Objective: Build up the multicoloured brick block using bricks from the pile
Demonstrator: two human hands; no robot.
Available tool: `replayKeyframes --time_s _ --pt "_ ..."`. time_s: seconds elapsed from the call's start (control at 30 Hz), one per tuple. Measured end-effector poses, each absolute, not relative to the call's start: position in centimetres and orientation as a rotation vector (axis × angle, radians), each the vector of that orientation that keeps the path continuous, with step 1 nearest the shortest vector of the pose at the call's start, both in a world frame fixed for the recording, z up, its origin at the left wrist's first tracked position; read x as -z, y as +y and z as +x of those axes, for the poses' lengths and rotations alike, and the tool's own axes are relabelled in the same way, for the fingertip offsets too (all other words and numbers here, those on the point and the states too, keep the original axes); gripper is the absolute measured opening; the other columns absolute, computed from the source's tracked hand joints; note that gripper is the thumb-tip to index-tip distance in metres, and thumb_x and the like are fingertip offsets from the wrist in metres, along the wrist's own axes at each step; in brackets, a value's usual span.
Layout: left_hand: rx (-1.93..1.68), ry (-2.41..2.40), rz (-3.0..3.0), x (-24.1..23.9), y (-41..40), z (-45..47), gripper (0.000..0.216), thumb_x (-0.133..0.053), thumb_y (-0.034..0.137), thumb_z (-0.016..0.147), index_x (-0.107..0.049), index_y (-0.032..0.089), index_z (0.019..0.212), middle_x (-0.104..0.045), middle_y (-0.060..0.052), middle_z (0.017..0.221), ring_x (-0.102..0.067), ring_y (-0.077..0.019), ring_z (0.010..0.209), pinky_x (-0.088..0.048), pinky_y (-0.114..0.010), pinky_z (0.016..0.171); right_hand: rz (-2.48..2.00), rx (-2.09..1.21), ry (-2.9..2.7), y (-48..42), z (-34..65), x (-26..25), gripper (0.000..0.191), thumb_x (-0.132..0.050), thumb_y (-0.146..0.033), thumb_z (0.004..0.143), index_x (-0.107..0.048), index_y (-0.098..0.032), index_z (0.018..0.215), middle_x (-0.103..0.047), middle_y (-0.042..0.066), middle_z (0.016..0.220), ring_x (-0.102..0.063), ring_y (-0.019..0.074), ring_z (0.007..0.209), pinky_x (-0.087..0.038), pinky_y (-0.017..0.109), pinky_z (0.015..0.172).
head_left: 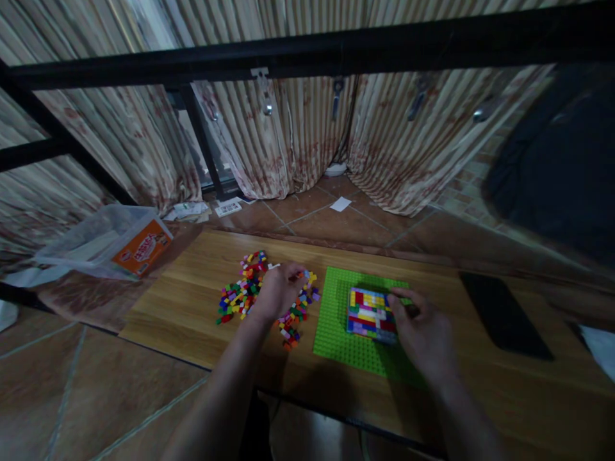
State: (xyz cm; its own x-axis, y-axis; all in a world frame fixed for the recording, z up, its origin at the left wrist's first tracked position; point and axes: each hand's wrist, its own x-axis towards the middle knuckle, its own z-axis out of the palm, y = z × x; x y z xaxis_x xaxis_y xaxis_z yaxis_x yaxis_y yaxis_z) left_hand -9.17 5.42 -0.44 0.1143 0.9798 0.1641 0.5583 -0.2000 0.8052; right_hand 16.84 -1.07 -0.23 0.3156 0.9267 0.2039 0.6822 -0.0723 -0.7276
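A green studded baseplate (331,333) lies on the wooden table, bearing a low, roughly square block of multicoloured toy bricks (369,314). At the block's right side, my right hand (423,330) is closed, thumb and forefinger close together by its upper right corner; anything between them is too small to make out. Loose bricks of many colours (240,294) form a spread-out pile left of the baseplate. Over the right part of that pile is my left hand (278,291), fingers curled together at the bricks. What its fingertips hold, if anything, I cannot make out.
A dark flat rectangular object (504,314) lies on the table (177,301) at the right, with white paper (600,349) beyond it. A clear plastic bin (96,246) with an orange label stands on the left. Black metal bars (307,57) and curtains (288,141) are behind the table.
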Motion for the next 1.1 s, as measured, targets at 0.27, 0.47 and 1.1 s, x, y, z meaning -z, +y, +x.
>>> replayKeyframes --time_s 0.27,0.47,1.1 --pt "-0.904 1.008 1.479 -0.7 2.8 -4.0 0.019 -0.061 0.025 0.083 -0.073 0.014 0.094 -0.072 -0.004 0.081 -0.064 -0.0137 0.073 -0.052 -0.025 0.072 -1.37 -0.563 -1.604 -2.3 13.5 -1.4 0.028 -0.055 -0.037 0.091 -0.064 -0.023 0.114 -0.065 0.006 0.106 -0.062 0.0176 0.089 -0.05 0.031 0.081" --pt "-0.972 0.864 1.458 -0.5 1.9 -1.8 0.016 -0.061 0.022 0.083 -0.072 0.016 0.094 -0.073 -0.003 0.086 -0.066 -0.0145 0.08 -0.053 -0.025 0.075 -1.349 -0.571 -1.642 -2.3 13.5 -1.2 0.023 -0.055 -0.032 0.092 -0.067 -0.024 0.111 -0.068 0.005 0.104 -0.063 0.0186 0.095 -0.05 0.032 0.084" --pt "-1.195 1.294 1.651 -0.6 1.9 -0.8 0.011 -0.057 0.022 0.083 -0.067 0.017 0.085 -0.071 -0.001 0.076 -0.064 -0.0129 0.067 -0.049 -0.021 0.063 -1.403 -0.564 -1.012 -2.2 18.3 -0.1 0.024 -0.073 -0.036 0.076 -0.074 -0.02 0.094 -0.073 0.006 0.095 -0.068 0.0217 0.088 -0.053 0.039 0.082"
